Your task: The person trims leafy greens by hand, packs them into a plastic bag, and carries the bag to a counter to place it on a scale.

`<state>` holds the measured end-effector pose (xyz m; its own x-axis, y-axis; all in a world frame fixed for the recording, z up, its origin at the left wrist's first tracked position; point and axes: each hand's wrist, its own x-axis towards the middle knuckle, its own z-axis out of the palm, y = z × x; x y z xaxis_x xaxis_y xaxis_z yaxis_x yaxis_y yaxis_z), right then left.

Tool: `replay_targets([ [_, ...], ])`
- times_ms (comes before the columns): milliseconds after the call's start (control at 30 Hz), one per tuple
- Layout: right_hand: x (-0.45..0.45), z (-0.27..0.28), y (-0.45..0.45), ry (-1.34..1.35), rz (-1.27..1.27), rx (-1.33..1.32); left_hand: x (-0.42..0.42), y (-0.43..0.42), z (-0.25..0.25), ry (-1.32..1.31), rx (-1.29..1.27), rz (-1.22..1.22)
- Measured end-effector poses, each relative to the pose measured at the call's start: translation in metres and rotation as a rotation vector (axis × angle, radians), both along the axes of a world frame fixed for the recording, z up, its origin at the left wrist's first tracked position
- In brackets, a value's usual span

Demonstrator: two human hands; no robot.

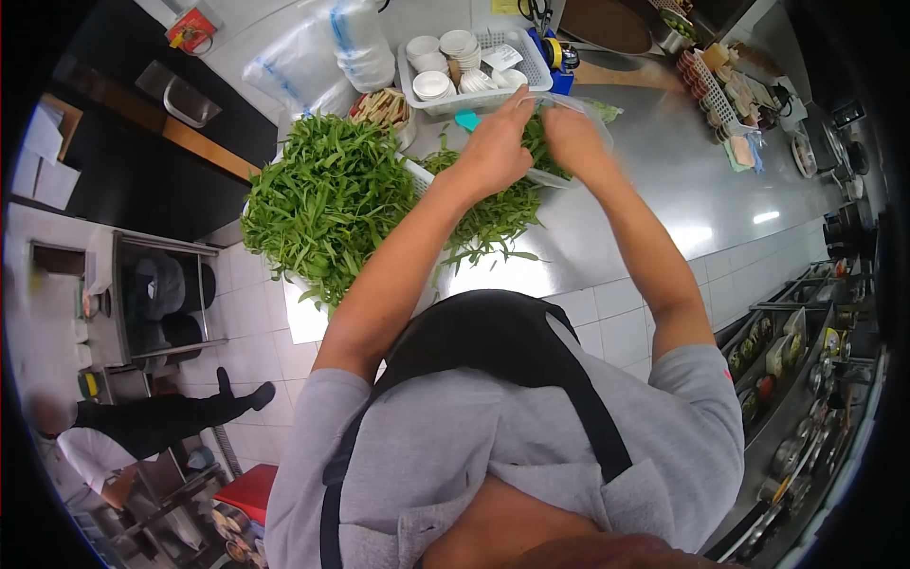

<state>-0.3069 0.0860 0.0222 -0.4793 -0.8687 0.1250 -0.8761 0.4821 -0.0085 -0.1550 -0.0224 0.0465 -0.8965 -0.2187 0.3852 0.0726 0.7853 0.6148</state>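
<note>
A clear plastic bag (pixel 597 123) with leafy greens in it lies on the steel counter under both hands. My left hand (pixel 495 147) is at its left edge, the index finger stretched along the plastic and the other fingers bent around the edge. My right hand (pixel 574 142) is over the bag, fingers curled down with their tips hidden. Loose greens (pixel 498 218) spread below the left hand. To the left rises a big heap of long-leaved greens (pixel 327 194), its white basket (pixel 417 177) mostly covered. A small turquoise object (pixel 467 119) shows beside the left hand.
Behind the hands, a white plastic basket (pixel 526 57) holds stacked small white cups. Rolled plastic bags (pixel 360 47) and a tub of wooden sticks (pixel 381 109) stand left of it. Farther right is another basket (pixel 716 90). A co-worker (pixel 142 427) is at lower left.
</note>
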Motion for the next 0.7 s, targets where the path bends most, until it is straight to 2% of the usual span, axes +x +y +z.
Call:
replay_targets([
  [100, -0.024, -0.053, -0.015, -0.311, 0.117, -0.189, 0.003, 0.003, 0.004, 0.004, -0.018, -0.049],
  [167, -0.039, -0.083, -0.005, -0.360, 0.102, -0.217, 0.004, 0.002, -0.006, 0.064, -0.119, -0.044],
  [200, -0.048, -0.085, -0.008, -0.378, 0.103, -0.233, 0.010, -0.001, 0.003, 0.000, 0.008, -0.047],
  [233, -0.046, -0.062, -0.004, -0.402, 0.152, -0.240, 0.026, -0.004, 0.015, -0.066, 0.145, -0.049],
  [267, -0.030, -0.017, 0.012, -0.438, 0.197, -0.237, 0.045, -0.006, 0.022, -0.140, 0.295, -0.053],
  [300, -0.015, 0.021, 0.030, -0.479, 0.235, -0.231, 0.063, -0.011, 0.023, -0.066, 0.339, -0.031],
  [367, 0.004, 0.054, 0.068, -0.520, 0.294, -0.373, 0.107, -0.020, 0.029, 0.014, 0.393, 0.059],
  [400, 0.016, 0.066, 0.084, -0.503, 0.289, -0.430, 0.132, -0.025, 0.029, 0.010, 0.324, 0.118],
  [433, 0.026, 0.075, 0.097, -0.482, 0.287, -0.490, 0.156, -0.026, 0.021, 0.004, 0.441, 0.175],
  [500, 0.046, 0.086, 0.120, -0.713, 0.225, -0.451, 0.202, -0.019, 0.002, 0.007, 0.518, 0.350],
  [567, 0.067, 0.086, 0.124, -0.906, 0.212, -0.416, 0.244, -0.012, -0.047, 0.065, 0.643, 0.505],
  [633, 0.096, 0.076, 0.109, -1.086, 0.253, -0.376, 0.267, 0.003, -0.068, 0.048, 0.691, 0.649],
  [700, 0.117, 0.064, 0.079, -1.060, 0.400, -0.303, 0.274, 0.020, -0.082, 0.049, 0.615, 0.825],
])
